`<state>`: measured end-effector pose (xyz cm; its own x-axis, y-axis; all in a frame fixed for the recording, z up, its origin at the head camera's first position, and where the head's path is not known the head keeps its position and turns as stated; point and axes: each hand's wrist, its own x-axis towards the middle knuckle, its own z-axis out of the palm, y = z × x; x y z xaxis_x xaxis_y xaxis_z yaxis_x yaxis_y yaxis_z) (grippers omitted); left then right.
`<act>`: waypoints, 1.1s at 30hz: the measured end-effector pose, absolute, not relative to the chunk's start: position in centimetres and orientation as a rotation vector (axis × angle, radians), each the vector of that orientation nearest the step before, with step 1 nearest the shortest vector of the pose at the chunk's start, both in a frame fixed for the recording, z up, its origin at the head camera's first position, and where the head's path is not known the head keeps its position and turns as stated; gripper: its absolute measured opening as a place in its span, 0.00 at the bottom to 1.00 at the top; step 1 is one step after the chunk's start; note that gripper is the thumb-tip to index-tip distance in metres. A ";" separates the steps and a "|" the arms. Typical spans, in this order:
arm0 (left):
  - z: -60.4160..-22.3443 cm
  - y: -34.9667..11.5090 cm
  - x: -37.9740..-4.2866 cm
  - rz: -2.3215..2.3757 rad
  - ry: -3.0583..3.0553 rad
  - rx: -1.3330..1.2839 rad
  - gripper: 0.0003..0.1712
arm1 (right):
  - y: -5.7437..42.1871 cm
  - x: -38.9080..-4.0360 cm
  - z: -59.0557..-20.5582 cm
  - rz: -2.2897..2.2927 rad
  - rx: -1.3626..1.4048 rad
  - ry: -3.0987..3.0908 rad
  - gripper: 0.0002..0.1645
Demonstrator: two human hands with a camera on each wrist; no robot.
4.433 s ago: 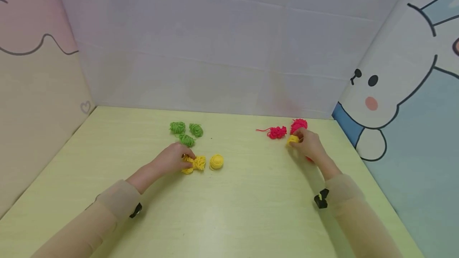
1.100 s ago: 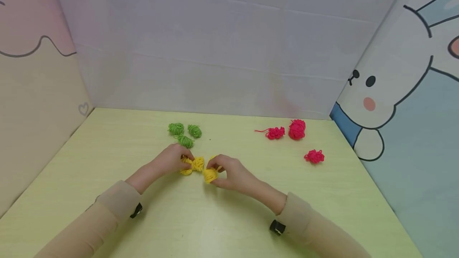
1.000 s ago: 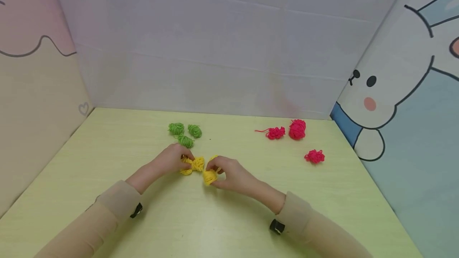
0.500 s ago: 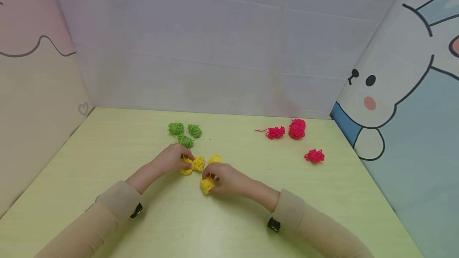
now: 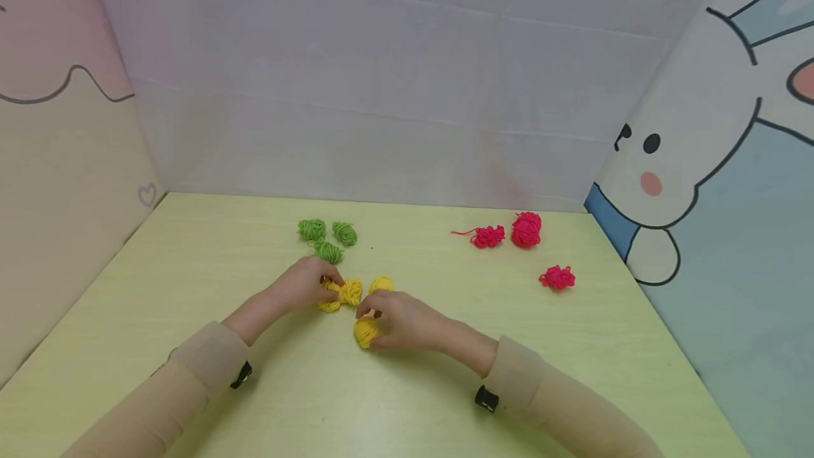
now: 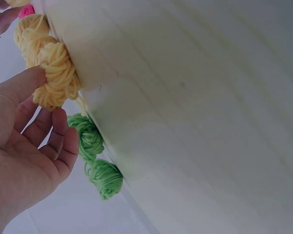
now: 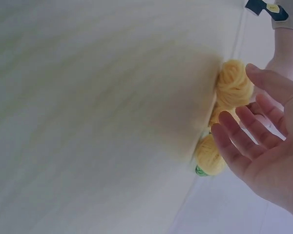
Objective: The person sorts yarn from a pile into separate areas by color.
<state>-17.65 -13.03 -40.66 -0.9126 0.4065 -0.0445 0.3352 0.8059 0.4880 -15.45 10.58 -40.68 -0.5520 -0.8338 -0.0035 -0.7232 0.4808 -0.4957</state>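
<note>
Thumb and fingers of my left hand [image 5: 304,287] pinch a yellow yarn bundle [image 5: 350,292], narrow at its middle, on the table; the left wrist view shows the thumb pressed on the yarn [image 6: 58,73]. My right hand [image 5: 410,320] is just right of a wound yellow yarn ball [image 5: 366,332] that rests on the table. Its fingers are spread and relaxed around that ball [image 7: 234,84] in the right wrist view, with nothing gripped. Behind the right fingers sits another yellow yarn ball [image 5: 381,284], partly covered by them in the head view.
Beyond the left hand lie three green yarn balls, one nearest the hand [image 5: 328,251]. At the back right are a red yarn ball [image 5: 526,230] and a red yarn tangle with a loose tail [image 5: 488,236]. Another red tangle [image 5: 557,278] lies nearer. Walls border the table [image 5: 445,401].
My right hand has brought a yellow yarn ball from among the red yarn to the front of the other yellow ones, set it down and loosened its fingers. The left hand stays put.
</note>
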 end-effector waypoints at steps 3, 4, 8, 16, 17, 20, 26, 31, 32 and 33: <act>-40.7 -13.1 -17.6 0.722 2.847 0.589 0.10 | 10.9 -15.4 -39.9 -0.654 -1.310 2.496 0.25; -40.7 -13.1 -17.6 0.723 2.848 0.584 0.10 | 11.0 -15.4 -39.7 -0.657 -1.307 2.498 0.25; -40.7 -13.1 -17.6 0.720 2.854 0.586 0.10 | 11.5 -15.3 -38.7 -0.696 -1.303 2.490 0.25; -40.7 -13.0 -17.6 0.716 2.855 0.581 0.10 | 12.8 -15.2 -37.0 -0.741 -1.277 2.505 0.26; -40.7 -13.0 -17.6 0.717 2.854 0.579 0.10 | 13.0 -15.1 -36.8 -0.747 -1.274 2.508 0.26; -40.6 -13.0 -17.6 0.714 2.854 0.589 0.10 | 13.6 -15.1 -36.1 -0.756 -1.275 2.529 0.26; -40.8 -12.9 -17.6 0.716 2.847 0.578 0.11 | 14.9 -15.3 -35.1 -0.775 -1.280 2.599 0.26; -40.8 -12.9 -17.5 0.708 2.858 0.576 0.11 | 16.3 -15.7 -34.7 -0.824 -1.301 2.688 0.25; -40.8 -12.9 -17.5 0.710 2.859 0.567 0.11 | 16.6 -15.8 -34.7 -0.834 -1.301 2.710 0.24; -40.8 -12.9 -17.5 0.712 2.860 0.566 0.11 | 16.9 -15.9 -34.6 -0.852 -1.302 2.728 0.24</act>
<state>-17.46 -12.87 -40.79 -0.9194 0.3908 -0.0438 0.3246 0.8171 0.4764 -15.91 16.86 -34.61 -0.6563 -0.7205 0.2240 -0.7200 0.5092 -0.4716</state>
